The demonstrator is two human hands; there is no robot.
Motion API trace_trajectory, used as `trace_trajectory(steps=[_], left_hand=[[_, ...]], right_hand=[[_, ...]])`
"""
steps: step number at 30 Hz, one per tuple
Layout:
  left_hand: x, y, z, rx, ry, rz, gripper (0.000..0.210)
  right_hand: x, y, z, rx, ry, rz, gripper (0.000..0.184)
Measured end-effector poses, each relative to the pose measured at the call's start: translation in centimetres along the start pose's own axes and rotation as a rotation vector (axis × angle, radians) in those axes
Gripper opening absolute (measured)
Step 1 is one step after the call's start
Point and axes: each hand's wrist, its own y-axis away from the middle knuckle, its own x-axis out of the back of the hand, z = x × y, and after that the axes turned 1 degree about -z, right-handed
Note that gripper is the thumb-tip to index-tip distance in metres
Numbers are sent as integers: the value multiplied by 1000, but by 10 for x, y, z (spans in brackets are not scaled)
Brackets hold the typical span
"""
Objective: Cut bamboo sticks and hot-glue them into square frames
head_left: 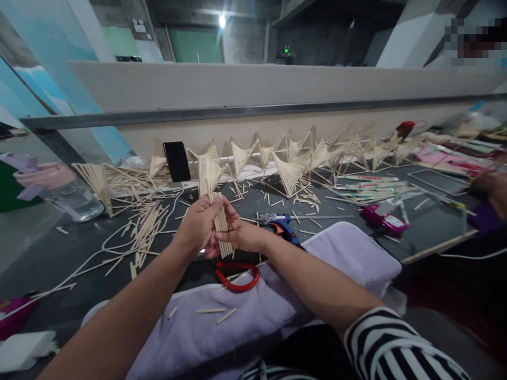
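Note:
Both my hands are closed around a bundle of thin wooden sticks (224, 240), held nearly upright over the front of the dark table. My left hand (200, 224) grips its upper part, thumb across the front. Lower down, my right hand (240, 235) pinches the bundle from the other side. Just below my hands, red-handled pliers (240, 285) lie against the lilac towel (348, 253). A blue glue gun (287, 227) rests beyond my right wrist. Directly behind the bundle stands a fanned, twisted stick piece (208, 171).
Several twisted stick structures (291, 171) line the back of the table. A phone (177, 161) stands among them. Loose sticks (148, 232) and a white cable (105, 245) lie left, near a water bottle (67, 195). At right are a magenta device (386, 219) and another person's hand (491, 184).

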Motion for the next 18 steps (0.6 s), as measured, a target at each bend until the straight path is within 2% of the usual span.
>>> trace_trajectory(steps=[3,7,10,15,18], left_hand=[[2,-1,-3,1,-43,-7,22],[4,1,-8,21,-120,-63,24],[4,4,-13,15,-200,-97,26],[7,5,-16,-50,-306,-168,26],[12,3,-14,-51,-323,-230,25]], right_hand=[[3,-2,1,4,13,-9,32],[15,-5,7,20,71,-89,30],[22,-5,7,-13,220,-99,29],[24,0,0,-5,556,-59,17],[21,2,-4,14,627,-83,17]])
